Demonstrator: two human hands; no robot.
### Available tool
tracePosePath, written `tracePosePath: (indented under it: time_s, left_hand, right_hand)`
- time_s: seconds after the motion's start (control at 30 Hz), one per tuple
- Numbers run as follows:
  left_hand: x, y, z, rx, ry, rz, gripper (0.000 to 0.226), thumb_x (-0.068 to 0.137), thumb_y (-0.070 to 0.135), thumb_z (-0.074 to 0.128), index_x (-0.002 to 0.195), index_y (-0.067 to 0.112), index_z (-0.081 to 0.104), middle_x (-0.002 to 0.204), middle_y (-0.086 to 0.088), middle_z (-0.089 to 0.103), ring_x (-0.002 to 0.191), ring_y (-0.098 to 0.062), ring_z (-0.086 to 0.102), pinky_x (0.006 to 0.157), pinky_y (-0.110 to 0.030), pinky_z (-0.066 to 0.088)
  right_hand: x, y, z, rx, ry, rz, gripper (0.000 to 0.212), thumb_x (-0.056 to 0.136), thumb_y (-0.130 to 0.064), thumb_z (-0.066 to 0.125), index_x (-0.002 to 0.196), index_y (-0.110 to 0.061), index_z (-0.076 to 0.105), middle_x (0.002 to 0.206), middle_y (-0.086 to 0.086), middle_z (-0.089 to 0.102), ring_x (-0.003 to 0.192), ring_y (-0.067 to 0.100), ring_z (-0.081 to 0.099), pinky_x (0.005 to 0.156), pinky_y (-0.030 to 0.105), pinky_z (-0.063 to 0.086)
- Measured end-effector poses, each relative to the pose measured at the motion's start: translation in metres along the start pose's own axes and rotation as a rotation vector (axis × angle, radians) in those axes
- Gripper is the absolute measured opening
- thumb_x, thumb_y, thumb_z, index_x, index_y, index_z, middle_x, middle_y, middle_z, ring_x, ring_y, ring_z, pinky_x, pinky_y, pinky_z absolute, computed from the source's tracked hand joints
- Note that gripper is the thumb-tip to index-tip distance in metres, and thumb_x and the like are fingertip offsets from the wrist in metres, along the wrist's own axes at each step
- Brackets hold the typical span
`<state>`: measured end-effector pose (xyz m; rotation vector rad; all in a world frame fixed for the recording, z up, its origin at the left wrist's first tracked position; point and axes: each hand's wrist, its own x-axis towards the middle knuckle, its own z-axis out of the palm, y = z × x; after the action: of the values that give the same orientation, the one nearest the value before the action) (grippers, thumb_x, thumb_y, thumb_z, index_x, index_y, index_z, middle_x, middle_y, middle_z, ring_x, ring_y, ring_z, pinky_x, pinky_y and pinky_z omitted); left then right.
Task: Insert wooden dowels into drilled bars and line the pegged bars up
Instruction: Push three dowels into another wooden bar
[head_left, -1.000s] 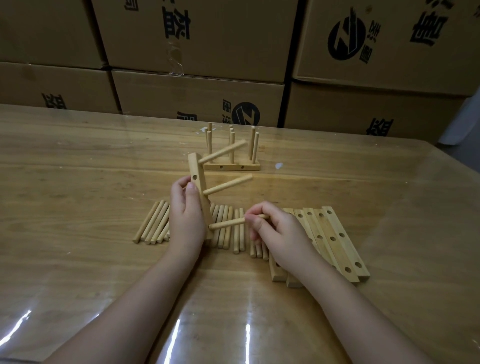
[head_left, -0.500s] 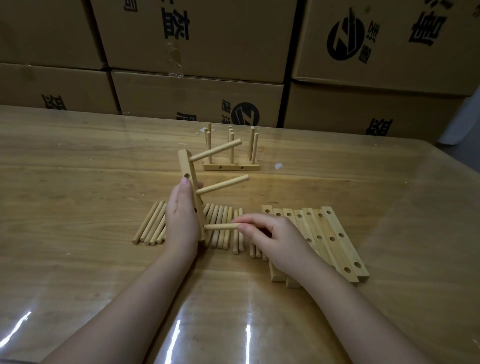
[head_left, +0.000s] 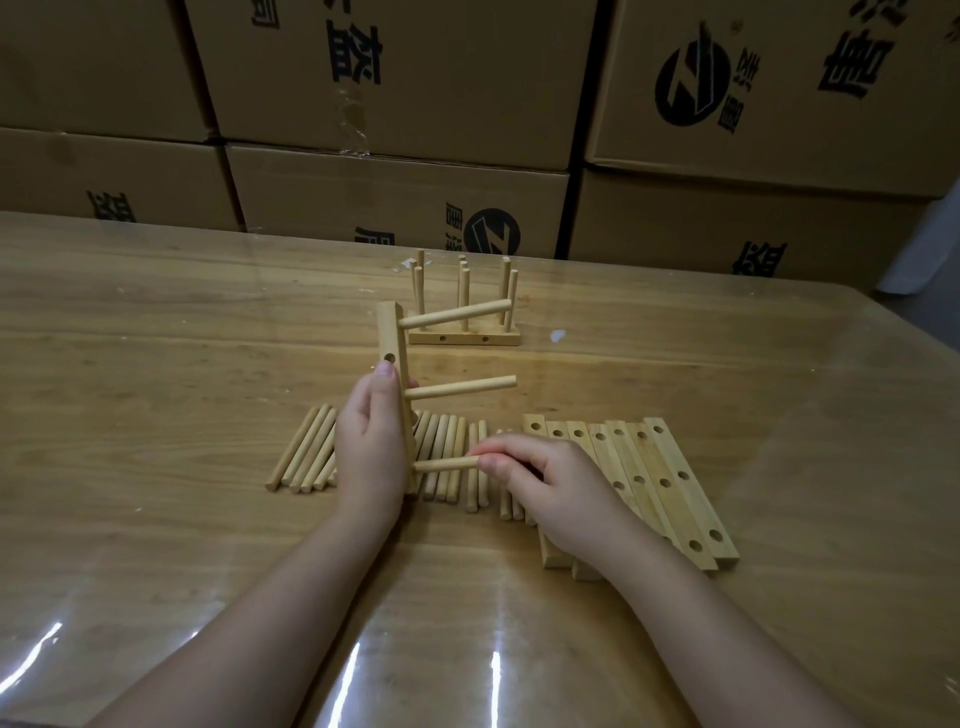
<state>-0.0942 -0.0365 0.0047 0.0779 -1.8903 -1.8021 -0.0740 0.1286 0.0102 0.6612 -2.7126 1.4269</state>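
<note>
My left hand (head_left: 371, 447) grips a drilled wooden bar (head_left: 392, 358) stood on end near the table's middle. Two dowels stick out of it to the right, an upper dowel (head_left: 454, 315) and a middle dowel (head_left: 461, 388). My right hand (head_left: 543, 478) pinches a third dowel (head_left: 445, 464) whose left tip sits in the bar's lowest hole. Loose dowels (head_left: 306, 457) lie in a row on the table under both hands. Several drilled bars (head_left: 660, 483) lie side by side to the right. Farther back stand finished pegged bars (head_left: 464, 338) with upright pegs.
The wooden table (head_left: 156, 364) has a glossy clear cover. Stacked cardboard boxes (head_left: 395, 202) form a wall along its far edge. The table's right edge slants away at the far right.
The bar has swung from leaning right to nearly upright, its foot lower on the table. My right hand pushed the third dowel left into the bar's lowest hole.
</note>
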Motion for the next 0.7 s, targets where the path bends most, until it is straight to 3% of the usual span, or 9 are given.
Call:
tracePosePath:
  time_s: [0.13,0.23,0.43,0.7]
  left_hand:
    - [-0.0018,-0.0007,0.001,-0.008,0.001,0.05,0.035,0.091,0.045,0.036,0.08,0.022,0.061,0.064,0.002,0.048,0.058,-0.001,0.044,0.056,-0.017,0.037]
    - [-0.0021,-0.0007,0.0015,-0.002,0.0,0.104,0.032,0.092,0.04,0.037,0.078,0.023,0.06,0.064,-0.001,0.047,0.055,0.004,0.044,0.054,-0.009,0.036]
    - [-0.0047,-0.0004,0.001,0.039,-0.015,0.182,0.029,0.094,0.036,0.036,0.079,0.024,0.058,0.063,-0.002,0.046,0.058,0.001,0.046,0.057,-0.012,0.036]
    - [-0.0083,0.0014,0.0027,0.036,0.021,0.257,0.024,0.095,0.032,0.036,0.08,0.027,0.054,0.062,0.007,0.045,0.056,0.004,0.046,0.054,-0.01,0.035]
  right_hand:
    - [0.0004,0.0003,0.0,0.016,0.002,0.012,0.018,0.094,-0.031,0.053,0.102,-0.033,0.069,0.071,-0.008,0.063,0.061,0.006,0.053,0.061,0.025,0.045]
    - [-0.0002,0.0004,-0.0006,0.038,-0.019,0.02,0.018,0.093,-0.031,0.053,0.1,-0.033,0.069,0.065,-0.013,0.059,0.057,-0.001,0.049,0.056,0.017,0.04]
    - [-0.0007,0.0007,-0.0023,0.077,-0.038,0.035,0.016,0.093,-0.03,0.053,0.092,-0.04,0.066,0.06,-0.015,0.056,0.054,-0.003,0.047,0.053,0.012,0.037]
    - [-0.0007,-0.0028,-0.0027,0.073,-0.038,0.039,0.017,0.094,-0.032,0.052,0.09,-0.045,0.063,0.073,-0.007,0.063,0.065,0.005,0.054,0.065,0.024,0.047]
